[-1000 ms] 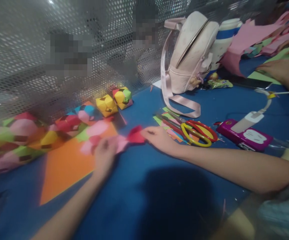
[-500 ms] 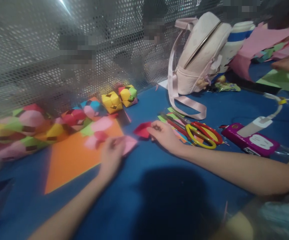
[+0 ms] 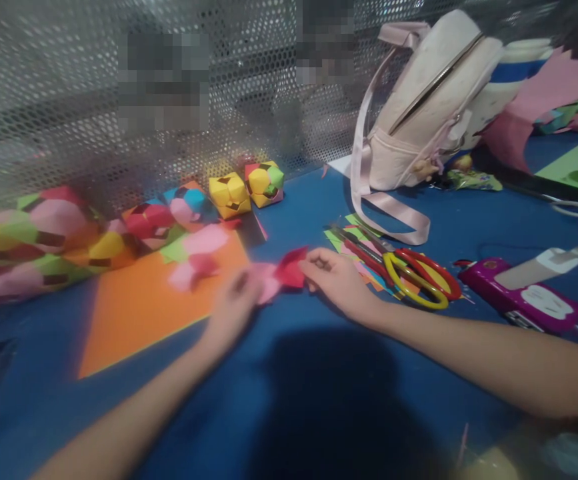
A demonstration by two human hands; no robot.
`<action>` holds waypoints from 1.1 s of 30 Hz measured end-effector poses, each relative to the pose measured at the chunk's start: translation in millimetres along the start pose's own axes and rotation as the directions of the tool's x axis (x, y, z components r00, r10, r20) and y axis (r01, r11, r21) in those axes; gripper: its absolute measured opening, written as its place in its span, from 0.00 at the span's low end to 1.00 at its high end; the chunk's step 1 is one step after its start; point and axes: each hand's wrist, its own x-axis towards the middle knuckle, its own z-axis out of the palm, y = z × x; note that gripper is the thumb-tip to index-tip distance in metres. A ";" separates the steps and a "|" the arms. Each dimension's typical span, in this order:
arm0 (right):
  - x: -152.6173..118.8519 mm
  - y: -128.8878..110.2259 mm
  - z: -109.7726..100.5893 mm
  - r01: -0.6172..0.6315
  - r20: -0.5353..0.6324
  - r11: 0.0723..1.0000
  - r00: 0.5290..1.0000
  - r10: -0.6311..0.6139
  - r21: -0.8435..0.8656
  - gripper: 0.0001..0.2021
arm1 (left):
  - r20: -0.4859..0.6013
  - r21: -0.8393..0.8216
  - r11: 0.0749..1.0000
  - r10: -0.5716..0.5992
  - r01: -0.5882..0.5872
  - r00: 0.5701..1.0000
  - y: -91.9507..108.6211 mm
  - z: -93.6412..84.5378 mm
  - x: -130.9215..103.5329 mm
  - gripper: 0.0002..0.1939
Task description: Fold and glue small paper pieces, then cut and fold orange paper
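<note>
My left hand [image 3: 236,300] pinches a folded pink paper piece [image 3: 267,283] over the blue table. Opposite it, my right hand [image 3: 336,279] has its fingers closed on a folded red paper piece [image 3: 291,268]. The two pieces meet between my hands; whether one sits inside the other cannot be made out. Left of my left hand, a pink, red and green paper piece [image 3: 196,257] lies on an orange sheet [image 3: 143,313]. Beyond the hands stand a yellow paper cube [image 3: 229,195] and a multicoloured paper cube [image 3: 265,184].
Several folded paper shapes [image 3: 56,223] line the left back by a perforated metal screen [image 3: 249,80]. Scissors [image 3: 413,277] rest on paper scraps right of my right hand. Further right are a purple device [image 3: 523,293] and a pale pink backpack [image 3: 429,107].
The pink and red pieces, apart before, now touch as my hands have come closer together. The view has shifted slightly, and the other person's hand at the right is out of view.
</note>
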 end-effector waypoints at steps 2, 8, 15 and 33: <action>1.5 0.0 -0.2 -0.003 -0.024 1.000 1.000 0.004 0.022 0.11 | 0.005 -0.008 0.999 -0.031 0.031 0.999 1.9 -0.4 -1.0 0.14; 3.9 0.0 0.0 -0.018 -0.052 0.999 0.998 0.019 0.027 0.07 | -0.017 0.122 0.992 -0.026 0.028 1.000 3.9 -5.0 -4.9 0.09; 1.8 -3.3 0.1 -0.033 -0.053 0.999 0.998 0.034 0.008 0.06 | 0.078 0.172 0.961 0.207 -0.218 0.975 11.6 2.8 -15.7 0.08; -23.0 -14.3 14.8 -0.179 0.204 0.980 0.966 0.159 0.084 0.07 | -0.019 0.130 0.966 0.230 -0.226 0.973 5.1 6.3 -17.5 0.15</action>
